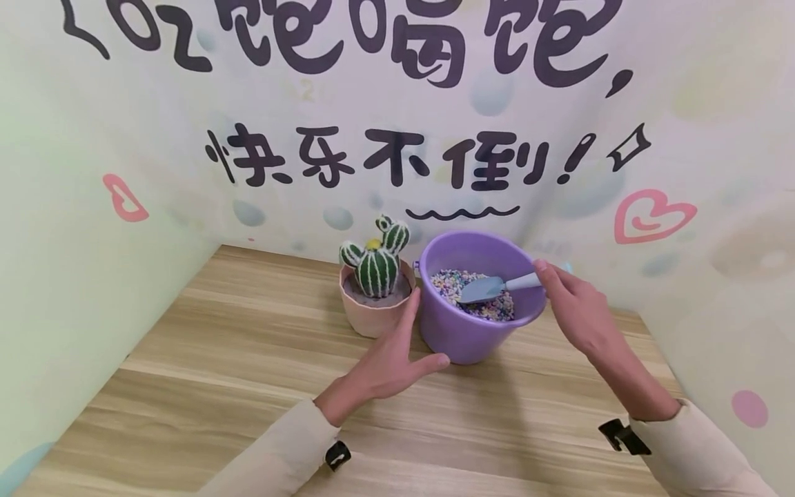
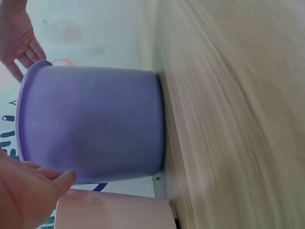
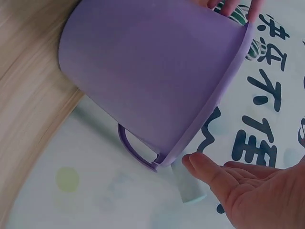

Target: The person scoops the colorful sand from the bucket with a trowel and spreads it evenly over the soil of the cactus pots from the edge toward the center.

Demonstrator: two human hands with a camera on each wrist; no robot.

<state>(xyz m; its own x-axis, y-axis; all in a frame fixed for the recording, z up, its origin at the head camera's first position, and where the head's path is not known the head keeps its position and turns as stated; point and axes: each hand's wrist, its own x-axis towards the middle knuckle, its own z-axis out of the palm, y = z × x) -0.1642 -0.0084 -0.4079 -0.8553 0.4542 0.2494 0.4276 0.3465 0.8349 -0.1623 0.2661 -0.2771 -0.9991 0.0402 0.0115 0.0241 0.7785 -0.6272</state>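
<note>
A purple bucket [image 1: 459,338] stands upright on the table, with small multicoloured beads [image 1: 448,280] inside. On the beads lies a small grey-blue scoop [image 1: 484,290], its pale handle leaning over the right rim. My right hand [image 1: 580,310] is at the handle's end, fingers extended rather than curled round it; whether the fingertips touch it is unclear. My left hand [image 1: 388,362] has its fingers and thumb spread at the bucket's left side, and its fingertips reach between bucket and flowerpot. In the left wrist view, the left hand [image 2: 28,191] appears beside the bucket wall.
A pink flowerpot [image 1: 366,317] with a green toy cactus [image 1: 377,273] stands close to the bucket's left. Behind them rises a wall sheet [image 1: 348,103] with black lettering. The wood-grain table [image 1: 205,386] extends forward and left. A purple bucket handle [image 3: 136,150] hangs at the side.
</note>
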